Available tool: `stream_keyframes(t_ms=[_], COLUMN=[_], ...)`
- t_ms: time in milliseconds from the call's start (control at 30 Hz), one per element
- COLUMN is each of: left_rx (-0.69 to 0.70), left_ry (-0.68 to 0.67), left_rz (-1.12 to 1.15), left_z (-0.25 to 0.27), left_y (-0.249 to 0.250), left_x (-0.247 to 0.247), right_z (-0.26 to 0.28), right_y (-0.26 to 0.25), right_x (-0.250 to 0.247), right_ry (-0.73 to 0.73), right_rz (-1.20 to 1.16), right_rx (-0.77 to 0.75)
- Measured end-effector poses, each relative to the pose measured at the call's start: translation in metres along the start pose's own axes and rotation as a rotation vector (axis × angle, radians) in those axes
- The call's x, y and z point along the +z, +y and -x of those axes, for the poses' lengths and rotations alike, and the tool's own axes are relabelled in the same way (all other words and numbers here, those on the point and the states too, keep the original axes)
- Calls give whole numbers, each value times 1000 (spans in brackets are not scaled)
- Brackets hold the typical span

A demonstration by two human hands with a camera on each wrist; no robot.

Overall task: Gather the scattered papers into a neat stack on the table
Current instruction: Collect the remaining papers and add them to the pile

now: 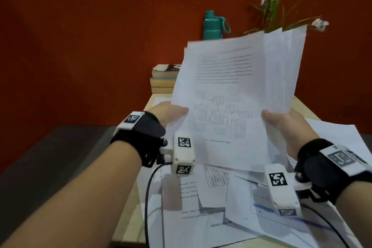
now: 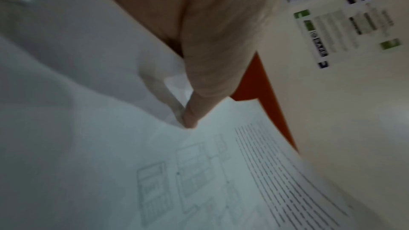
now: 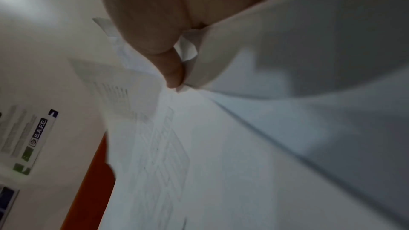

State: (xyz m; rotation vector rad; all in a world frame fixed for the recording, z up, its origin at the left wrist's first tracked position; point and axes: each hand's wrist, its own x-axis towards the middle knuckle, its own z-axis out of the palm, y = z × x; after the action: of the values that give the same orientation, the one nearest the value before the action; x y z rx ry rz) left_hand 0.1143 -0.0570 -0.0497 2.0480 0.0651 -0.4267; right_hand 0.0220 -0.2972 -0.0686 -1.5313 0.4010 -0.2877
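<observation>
Head view: both hands raised above the table, a sheaf held upright between them.
Held papers: a sheaf of white printed sheets (image 1: 231,94), front page with lines of text above a box diagram, tilted slightly back, upper edges uneven and fanned, blurred at the top.
Left hand (image 1: 167,112): grip closed on the sheaf's left edge, thumb on the front page, fingers hidden behind.
Left wrist view: thumb (image 2: 212,76) pressed on the diagram page (image 2: 199,172); the rest of the fingers cannot be seen.
Right hand (image 1: 281,125): grip closed on the sheaf's right edge, thumb on the front, fingers behind the sheets.
Right wrist view: thumb (image 3: 170,69) pinching several sheet edges together; picture blurred.
Loose papers: more white printed sheets (image 1: 211,197) scattered and overlapping on the pale wooden table (image 1: 124,225), below the held sheaf, lying at differing angles; one carries a blue band (image 1: 267,206).
Wrist gear: black straps with white marker-tagged camera blocks on both wrists, black cables trailing over the papers.
Far end of table: a teal metal bottle with a loop handle (image 1: 213,25), upright; a short stack of books (image 1: 164,78) to the left of the sheaf, partly hidden by it; green stems with small pale flowers (image 1: 275,6) rising behind the sheaf's top edge.
Backdrop: a red-orange panel (image 1: 90,46) behind the table.
</observation>
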Motion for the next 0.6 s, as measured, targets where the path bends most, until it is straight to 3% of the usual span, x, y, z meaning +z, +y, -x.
stream_keyframes(t_ms=[133, 300, 367, 433, 500, 600], left_rx=[14, 147, 77, -100, -216, -264], left_ry=[-93, -127, 88, 264, 182, 71], left_rz=[117, -52, -266, -592, -794, -837], left_z=[-15, 5, 1, 0, 5, 9], left_y=[-16, -2, -4, -13, -23, -30], left_x=[12, 18, 3, -19, -31, -30], right_z=[1, 0, -2, -4, -5, -5], right_y=[-1, -3, -2, -1, 0, -3], right_x=[-1, 2, -4, -11, -15, -19], right_ry=[-49, -98, -66, -46, -29, -6], right_rz=[-37, 186, 181, 169, 177, 144], right_rx=[-32, -76, -52, -30, -25, -47])
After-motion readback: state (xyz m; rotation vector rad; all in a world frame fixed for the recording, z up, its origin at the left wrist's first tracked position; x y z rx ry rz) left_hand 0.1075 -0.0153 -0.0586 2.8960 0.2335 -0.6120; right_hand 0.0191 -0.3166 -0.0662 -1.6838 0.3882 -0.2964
